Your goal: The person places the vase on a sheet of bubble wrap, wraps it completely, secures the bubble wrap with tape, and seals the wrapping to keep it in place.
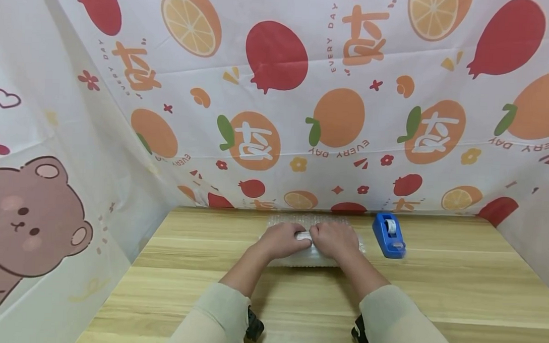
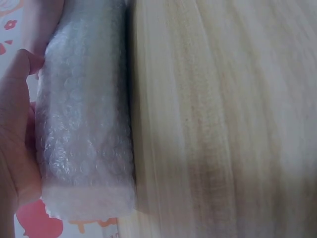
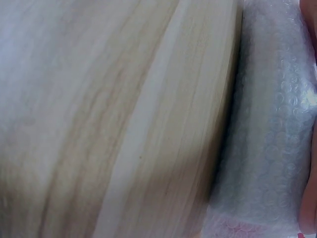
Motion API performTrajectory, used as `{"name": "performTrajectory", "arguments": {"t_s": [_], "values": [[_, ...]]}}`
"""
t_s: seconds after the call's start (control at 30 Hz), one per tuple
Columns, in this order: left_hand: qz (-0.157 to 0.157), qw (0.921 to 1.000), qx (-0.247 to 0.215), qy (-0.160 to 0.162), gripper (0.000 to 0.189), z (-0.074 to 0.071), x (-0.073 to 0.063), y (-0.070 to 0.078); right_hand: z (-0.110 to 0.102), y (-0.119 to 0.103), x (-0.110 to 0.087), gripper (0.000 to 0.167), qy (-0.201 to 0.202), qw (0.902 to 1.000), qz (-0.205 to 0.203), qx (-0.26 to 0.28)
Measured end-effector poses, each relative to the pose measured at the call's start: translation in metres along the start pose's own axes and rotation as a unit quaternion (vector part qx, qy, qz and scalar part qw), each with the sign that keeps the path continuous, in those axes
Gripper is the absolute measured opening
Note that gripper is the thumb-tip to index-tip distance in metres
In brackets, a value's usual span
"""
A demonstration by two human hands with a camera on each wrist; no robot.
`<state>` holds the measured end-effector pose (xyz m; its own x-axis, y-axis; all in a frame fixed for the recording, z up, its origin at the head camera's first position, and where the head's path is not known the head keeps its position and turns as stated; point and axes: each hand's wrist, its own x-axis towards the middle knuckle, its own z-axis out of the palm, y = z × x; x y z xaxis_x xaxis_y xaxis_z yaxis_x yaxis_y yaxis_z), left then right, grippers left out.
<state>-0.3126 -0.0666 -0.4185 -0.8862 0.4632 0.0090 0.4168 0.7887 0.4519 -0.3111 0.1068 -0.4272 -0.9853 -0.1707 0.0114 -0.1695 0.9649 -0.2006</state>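
Bubble wrap (image 1: 306, 219) lies near the back of the wooden table, folded into a long bundle that runs left to right. My left hand (image 1: 283, 240) grips its upper part, thumb pointing inward; in the left wrist view, that hand (image 2: 15, 139) is along the side of the bubble wrap (image 2: 86, 109). Close beside it, my right hand (image 1: 335, 239) has its fingers curled on the wrap. In the right wrist view only slivers of fingers show past the bubble wrap (image 3: 272, 129). Between the hands is a small white patch (image 1: 304, 236); I cannot tell what it is.
A blue tape dispenser (image 1: 389, 236) with a clear roll stands to the right of the bubble wrap. Behind the wooden table (image 1: 198, 270) hangs a fruit-print cloth (image 1: 277, 106); another cloth with a bear (image 1: 32, 213) hangs at the left.
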Motion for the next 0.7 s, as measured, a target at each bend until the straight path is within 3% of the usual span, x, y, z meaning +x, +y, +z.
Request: {"name": "performTrajectory", "arguments": {"t_s": [0.5,0.7], "values": [[0.009,0.9995,0.031,0.005,0.028,-0.0007,0.0020,0.0037,-0.0026,-0.0001,0.0013,0.053,-0.004,0.9999,0.005,0.010],[0.010,0.9999,0.005,-0.011,0.031,-0.0009,0.0013,-0.0001,-0.0003,-0.0002,0.0014,0.051,-0.015,0.9997,0.009,0.015]]}}
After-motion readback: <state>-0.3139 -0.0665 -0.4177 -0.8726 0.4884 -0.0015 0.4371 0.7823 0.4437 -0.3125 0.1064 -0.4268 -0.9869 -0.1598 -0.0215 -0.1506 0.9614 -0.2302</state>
